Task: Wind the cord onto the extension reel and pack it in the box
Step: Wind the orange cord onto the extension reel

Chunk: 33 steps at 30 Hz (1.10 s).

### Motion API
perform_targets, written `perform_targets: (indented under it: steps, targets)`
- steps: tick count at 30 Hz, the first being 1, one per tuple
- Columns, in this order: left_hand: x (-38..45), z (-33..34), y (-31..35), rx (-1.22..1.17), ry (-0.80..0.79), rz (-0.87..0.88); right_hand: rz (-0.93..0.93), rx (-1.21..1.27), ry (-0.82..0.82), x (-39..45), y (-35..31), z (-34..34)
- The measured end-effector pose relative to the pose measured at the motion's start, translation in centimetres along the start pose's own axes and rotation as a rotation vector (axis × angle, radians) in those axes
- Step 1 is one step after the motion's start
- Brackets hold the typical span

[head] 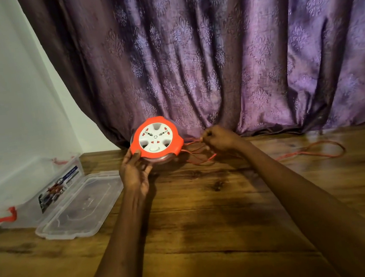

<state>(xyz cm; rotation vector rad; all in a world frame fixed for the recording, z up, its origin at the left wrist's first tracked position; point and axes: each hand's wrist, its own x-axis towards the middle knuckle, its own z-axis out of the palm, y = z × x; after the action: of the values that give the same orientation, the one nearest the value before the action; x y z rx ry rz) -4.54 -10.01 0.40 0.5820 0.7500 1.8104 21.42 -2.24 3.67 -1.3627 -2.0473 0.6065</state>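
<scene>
A round orange extension reel (157, 138) with a white socket face is tilted up towards me near the curtain. My left hand (135, 172) grips its lower left rim. Just right of the reel, my right hand (220, 139) pinches the thin red cord (199, 157), which hangs in loose loops between the hand and the reel. More of the cord (314, 151) trails in a loop across the wooden floor on the right. A clear plastic box (42, 181) with red clips stands open at the left, and its clear lid (80, 205) lies flat beside it.
A purple patterned curtain (211, 52) hangs close behind the reel and touches the wooden floor (211, 216). A white wall (1, 93) runs along the left behind the box.
</scene>
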Motion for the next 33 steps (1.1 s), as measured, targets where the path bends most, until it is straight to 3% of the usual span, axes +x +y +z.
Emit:
perform_targets:
  steps: [2, 5, 8, 12, 15, 17, 20, 22, 25, 28, 33]
  targets:
    - [0.0, -0.1, 0.0, -0.020, 0.001, -0.007, 0.121, 0.033, 0.139, 0.2, 0.8, -0.9]
    - [0.1, -0.1, -0.1, -0.015, -0.010, -0.007, 0.276, -0.190, 0.326, -0.5, 2.9, -2.2]
    - [0.0, 0.2, -0.8, 0.052, -0.032, -0.002, 0.327, -0.447, 0.237, -1.7, 4.1, -2.1]
    - [-0.1, 0.8, -1.6, 0.084, -0.063, 0.004, 0.200, -0.609, 0.058, -2.9, 3.8, -1.4]
    - [-0.2, 0.9, -1.9, 0.072, -0.078, 0.004, 0.115, -0.464, 0.052, -3.1, 3.4, -1.5]
    - [-0.2, 1.1, -2.0, 0.074, -0.075, 0.012, 0.017, -0.260, 0.105, -3.3, 2.4, -1.6]
    - [-0.4, 1.4, -2.0, 0.086, -0.082, 0.028, -0.192, -0.073, 0.346, -3.4, 0.4, -1.9]
    - [-0.7, 1.6, -1.9, 0.107, -0.087, 0.035, -0.387, -0.181, 0.381, -3.3, -1.4, -2.2]
    - [-1.1, 1.9, -1.9, 0.155, -0.119, 0.062, -0.592, -0.561, 0.208, -3.2, -3.9, -2.1]
    - [-1.4, 2.0, -2.1, 0.204, -0.166, 0.096, -0.637, -0.906, 0.154, -3.1, -4.9, -0.9]
    - [-1.4, 2.2, -2.6, 0.294, -0.197, 0.121, -0.657, -1.133, 0.176, -2.8, -5.5, 0.7]
